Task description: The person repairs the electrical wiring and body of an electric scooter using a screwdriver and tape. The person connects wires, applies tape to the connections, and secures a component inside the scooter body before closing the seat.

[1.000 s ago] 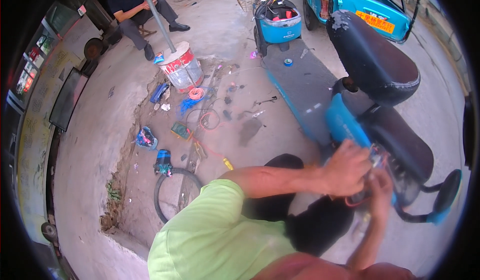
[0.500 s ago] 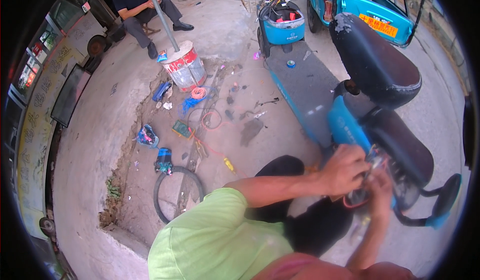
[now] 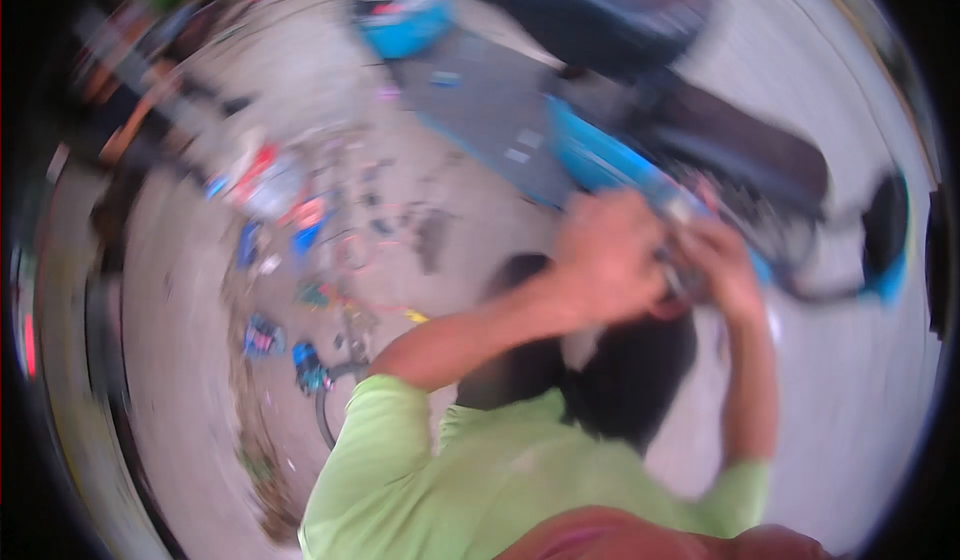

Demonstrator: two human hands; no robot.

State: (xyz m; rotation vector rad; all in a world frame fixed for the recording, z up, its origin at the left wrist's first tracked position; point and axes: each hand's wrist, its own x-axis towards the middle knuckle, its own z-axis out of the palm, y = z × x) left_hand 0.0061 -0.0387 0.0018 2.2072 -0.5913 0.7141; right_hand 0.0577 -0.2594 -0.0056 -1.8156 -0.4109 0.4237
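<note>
My left hand [image 3: 612,257] and my right hand [image 3: 722,262] are close together beside the blue rear body [image 3: 600,155] of an electric scooter. Both look closed, fingers curled inward. Something small and dark sits between them, too blurred to name. Reddish wires [image 3: 702,188] show at the scooter's side just beyond my hands. Above them are a dark long seat [image 3: 745,140] and a larger seat [image 3: 610,10]. The grey footboard [image 3: 485,110] stretches away to the upper left, with a small blue tape roll [image 3: 445,79] on it.
A seated person [image 3: 140,110] is at the far left, near a red-and-white drum [image 3: 265,182] with a pole. Blue items [image 3: 308,368], a black tyre ring [image 3: 325,415] and scattered tools and wires lie on the ground. A mirror [image 3: 884,225] sticks out at the right.
The view has turned and blurred; the scooter and ground items have shifted left and are tilted. My hands stay together beside the scooter, higher in the picture.
</note>
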